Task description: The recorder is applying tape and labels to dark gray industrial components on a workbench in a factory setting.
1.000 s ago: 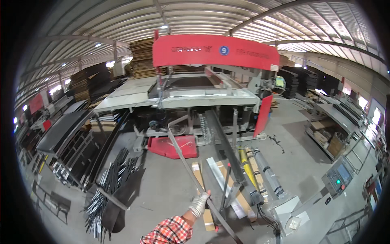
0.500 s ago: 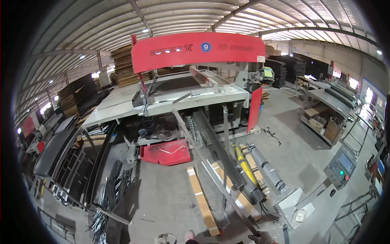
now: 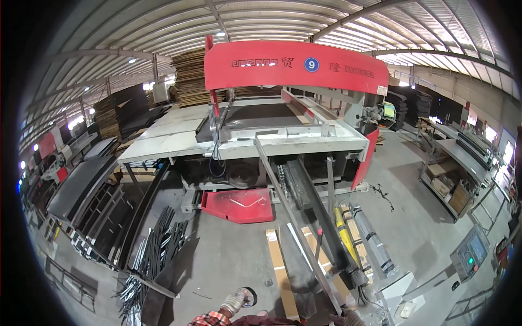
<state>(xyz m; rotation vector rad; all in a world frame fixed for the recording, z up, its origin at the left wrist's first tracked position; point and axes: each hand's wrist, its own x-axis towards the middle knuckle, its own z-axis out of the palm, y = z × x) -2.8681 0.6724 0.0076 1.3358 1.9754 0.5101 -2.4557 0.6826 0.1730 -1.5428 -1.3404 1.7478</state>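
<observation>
My left hand, in a pale work glove with a checked red sleeve behind it, is low in the middle of the picture. Its fingers are closed on a small round ring-like object with a dark middle, whose kind I cannot make out. At the lower edge, my right hand in a grey glove grips the near end of a long grey metal bar. This bar slants away from me, and its far end meets the front edge of the white machine table.
A red beam spans the machine. On the floor are a red metal panel, long cardboard boxes, a yellow tube and a heap of dark strips. A control panel stands at the right.
The view has shifted, so the machine sits farther right. My left hand has come up further into the picture with the round object. The right hand stays at the bar's near end.
</observation>
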